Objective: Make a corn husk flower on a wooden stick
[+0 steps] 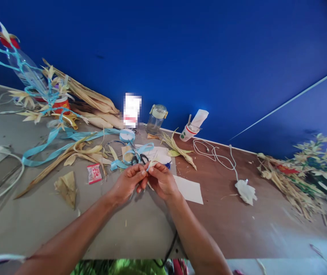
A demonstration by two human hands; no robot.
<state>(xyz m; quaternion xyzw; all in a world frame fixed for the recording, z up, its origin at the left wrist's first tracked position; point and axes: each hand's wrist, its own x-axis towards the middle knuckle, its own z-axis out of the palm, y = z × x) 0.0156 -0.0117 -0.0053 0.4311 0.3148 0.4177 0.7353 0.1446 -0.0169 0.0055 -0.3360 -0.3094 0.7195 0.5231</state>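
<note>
My left hand and my right hand meet over the middle of the table, fingers pinched together on a small pale strip of dried corn husk with a thin stem sticking down between them. Just beyond my fingers lie black-handled scissors and a light blue ribbon on white paper. A roll of blue ribbon sits further back.
Dried corn husks are piled at the back left beside a bottle with husk flowers and blue ribbon. A glass jar, a paper cup, a white cable, a red sachet and finished husk flowers surround me.
</note>
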